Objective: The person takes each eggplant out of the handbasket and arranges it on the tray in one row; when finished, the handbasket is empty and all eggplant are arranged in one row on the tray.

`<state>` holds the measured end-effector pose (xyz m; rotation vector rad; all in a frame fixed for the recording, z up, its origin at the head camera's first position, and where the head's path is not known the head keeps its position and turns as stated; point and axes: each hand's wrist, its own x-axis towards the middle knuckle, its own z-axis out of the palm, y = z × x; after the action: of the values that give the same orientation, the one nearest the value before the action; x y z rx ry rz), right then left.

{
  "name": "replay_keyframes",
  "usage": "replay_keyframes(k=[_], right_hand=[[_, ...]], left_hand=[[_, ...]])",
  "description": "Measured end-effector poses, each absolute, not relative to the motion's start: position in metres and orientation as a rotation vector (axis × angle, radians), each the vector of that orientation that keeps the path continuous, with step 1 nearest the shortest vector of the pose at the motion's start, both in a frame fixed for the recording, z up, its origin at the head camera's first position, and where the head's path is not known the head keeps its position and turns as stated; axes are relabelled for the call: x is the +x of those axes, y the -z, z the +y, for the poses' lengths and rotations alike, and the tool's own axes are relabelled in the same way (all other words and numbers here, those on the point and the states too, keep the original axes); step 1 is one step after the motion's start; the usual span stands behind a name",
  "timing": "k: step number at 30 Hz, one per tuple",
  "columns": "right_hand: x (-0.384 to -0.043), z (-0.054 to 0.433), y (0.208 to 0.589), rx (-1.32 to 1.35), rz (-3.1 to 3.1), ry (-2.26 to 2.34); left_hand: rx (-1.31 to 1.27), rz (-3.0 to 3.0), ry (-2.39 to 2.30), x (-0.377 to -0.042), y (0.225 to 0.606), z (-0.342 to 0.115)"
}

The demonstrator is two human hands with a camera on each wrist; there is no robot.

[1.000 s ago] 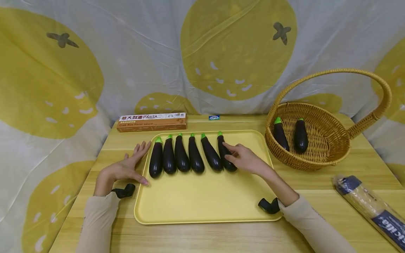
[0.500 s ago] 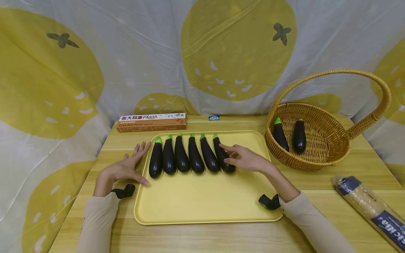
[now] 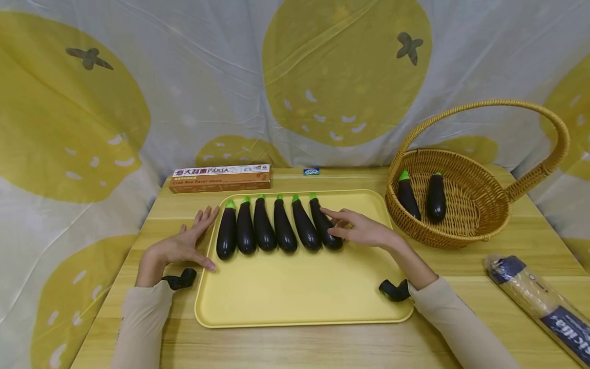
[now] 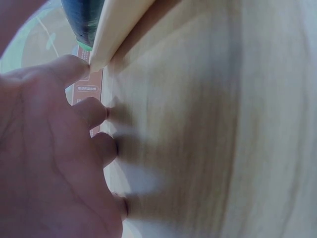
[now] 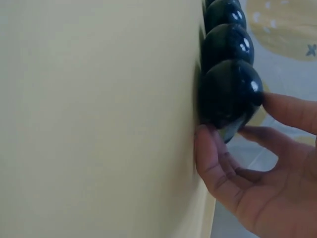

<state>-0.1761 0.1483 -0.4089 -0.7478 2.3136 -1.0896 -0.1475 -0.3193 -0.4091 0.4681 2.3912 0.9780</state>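
Observation:
Several dark purple eggplants with green stems lie side by side on the yellow tray (image 3: 295, 292). At the right end of the row is the rightmost eggplant (image 3: 318, 211), tilted slightly. My right hand (image 3: 364, 229) touches it from the right; in the right wrist view the thumb meets the top of this eggplant (image 5: 225, 91) and the fingers lie along its side. My left hand (image 3: 182, 245) is spread at the tray's left edge, near the leftmost eggplant (image 3: 227, 233). In the left wrist view its fingertips (image 4: 110, 148) rest on the wooden table.
A wicker basket (image 3: 484, 230) with a tall handle stands at the back right, holding two eggplants (image 3: 436, 200). A pasta box (image 3: 221, 179) and a small blue packet (image 3: 311, 171) lie behind the tray. A clear-wrapped pasta pack (image 3: 539, 302) lies at the right.
The two rightmost eggplants on the tray have shifted left, closing up on the row, with my right hand following. In the last half second they barely move. My left hand stays put.

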Motion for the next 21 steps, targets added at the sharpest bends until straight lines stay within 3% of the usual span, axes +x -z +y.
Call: replay_keyframes(k=[11, 21], right_hand=[[-0.174, 0.164, 0.397, -0.762, 2.392, 1.052], [-0.151, 0.239, 0.351, -0.678, 2.574, 1.170]], left_hand=[[0.469, 2.388, -0.979, -0.149, 0.410, -0.320], [0.461, 2.390, -0.975, -0.148, 0.410, -0.320]])
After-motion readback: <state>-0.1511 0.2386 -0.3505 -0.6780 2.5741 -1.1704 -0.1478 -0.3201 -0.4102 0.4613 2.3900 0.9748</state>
